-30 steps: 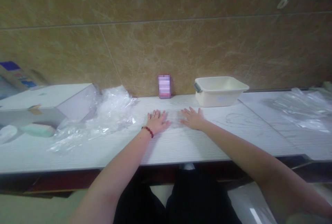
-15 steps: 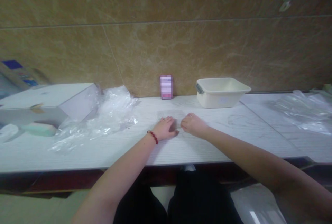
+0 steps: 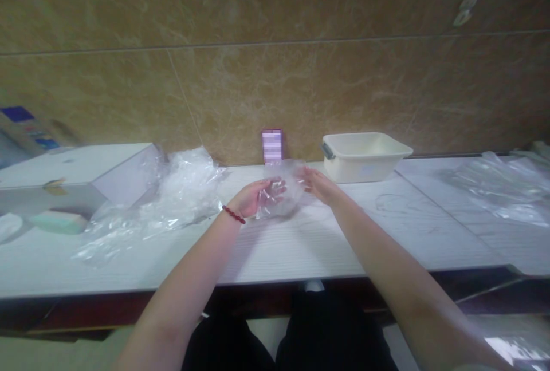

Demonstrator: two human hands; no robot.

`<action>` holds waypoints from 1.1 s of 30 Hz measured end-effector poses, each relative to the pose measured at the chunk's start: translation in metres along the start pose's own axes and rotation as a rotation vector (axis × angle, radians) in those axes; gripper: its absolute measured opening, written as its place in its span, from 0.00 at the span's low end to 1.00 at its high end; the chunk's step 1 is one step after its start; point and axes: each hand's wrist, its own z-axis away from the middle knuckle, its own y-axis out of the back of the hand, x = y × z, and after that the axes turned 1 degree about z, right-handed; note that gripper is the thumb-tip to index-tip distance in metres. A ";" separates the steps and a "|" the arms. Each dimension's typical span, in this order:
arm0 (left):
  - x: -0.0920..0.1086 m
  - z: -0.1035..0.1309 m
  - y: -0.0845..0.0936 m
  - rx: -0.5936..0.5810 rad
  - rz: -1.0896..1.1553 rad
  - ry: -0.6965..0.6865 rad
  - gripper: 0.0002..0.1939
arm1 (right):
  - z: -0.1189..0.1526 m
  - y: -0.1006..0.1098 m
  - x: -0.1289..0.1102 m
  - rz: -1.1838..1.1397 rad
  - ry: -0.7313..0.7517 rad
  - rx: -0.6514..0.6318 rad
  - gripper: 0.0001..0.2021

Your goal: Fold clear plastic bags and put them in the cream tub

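A clear plastic bag (image 3: 286, 188) is raised above the white table between my hands, in front of the phone-like device (image 3: 272, 145) that leans on the wall. My left hand (image 3: 254, 196), with a red bead bracelet at the wrist, holds the bag's left side, its fingers partly seen through the film. At the bag's right edge, my right hand (image 3: 317, 183) grips the plastic with its fingertips.
A cream bin (image 3: 363, 159) with a grey handle stands at the wall, right of centre. Crumpled clear plastic (image 3: 184, 188) and a white box (image 3: 77, 170) are on the left. More clear bags (image 3: 507, 188) lie at the right. The white table (image 3: 292, 256) has a front edge.
Both hands have risen from the tabletop, lifting the clear bag. My left hand has moved left and turned; my right hand has moved a little away from me.
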 end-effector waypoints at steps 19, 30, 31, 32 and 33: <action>-0.021 0.005 0.026 0.037 0.015 0.037 0.15 | 0.008 -0.020 0.029 -0.345 -0.163 -0.117 0.09; -0.026 0.007 0.027 0.042 0.015 -0.007 0.23 | 0.003 -0.021 0.033 -0.438 -0.073 -0.028 0.02; -0.026 0.008 0.026 0.034 0.015 0.004 0.26 | 0.004 -0.021 0.033 -0.434 -0.064 -0.009 0.02; -0.026 0.009 0.025 0.032 0.015 0.019 0.29 | 0.004 -0.021 0.031 -0.430 -0.059 0.011 0.03; -0.026 0.008 0.025 0.040 0.017 0.032 0.29 | 0.005 -0.020 0.030 -0.427 -0.051 0.030 0.04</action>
